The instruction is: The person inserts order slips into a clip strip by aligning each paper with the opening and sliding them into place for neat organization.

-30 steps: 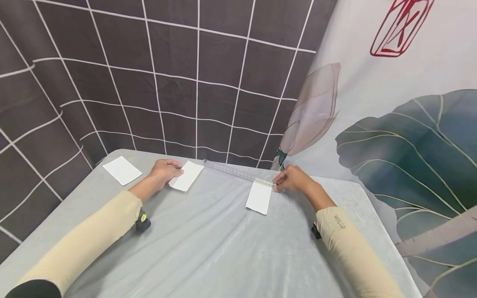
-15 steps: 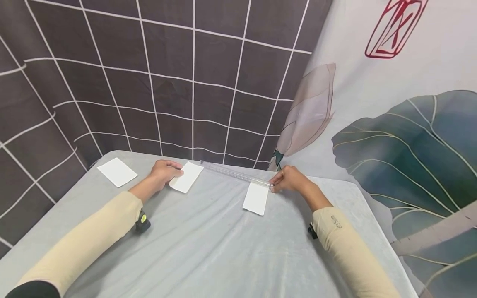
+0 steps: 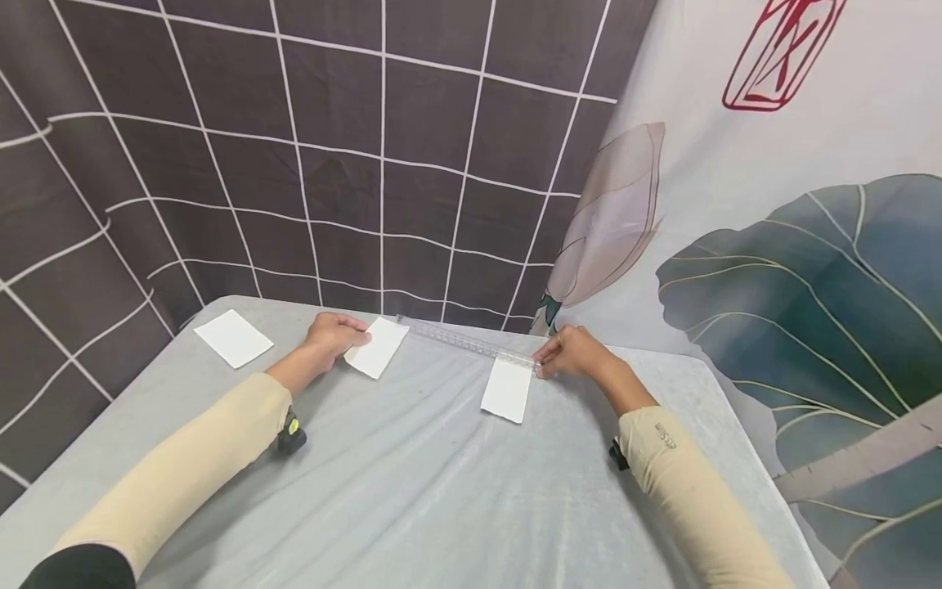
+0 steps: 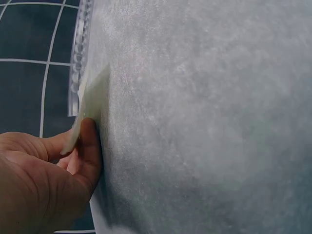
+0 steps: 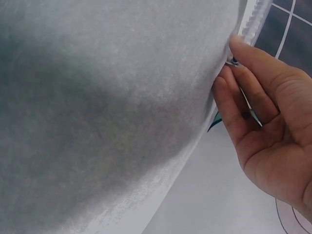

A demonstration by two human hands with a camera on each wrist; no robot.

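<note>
My left hand [image 3: 331, 337] pinches the left edge of a white card [image 3: 379, 348] between thumb and fingers. In the left wrist view the card [image 4: 95, 97] stands tilted, with one edge raised off the cloth. Its top right corner is close to the left end of a clear ruler [image 3: 456, 337]; whether they touch I cannot tell. At the ruler's other end my right hand [image 3: 577, 352] pinches the tip between thumb and fingers. A second white card [image 3: 506, 393] lies below the ruler near that hand, its top edge at or under the ruler.
A third white card [image 3: 234, 338] lies at the far left of the table, which has a grey cloth [image 3: 412, 483]. Behind the table hangs a dark gridded curtain [image 3: 331, 188]. A white curtain with a leaf print [image 3: 824, 303] hangs along the right side.
My left hand has shifted slightly right with its card, bringing it nearer the ruler's left end. The right hand, the ruler and the other cards keep their places; the head view shifted a little.
</note>
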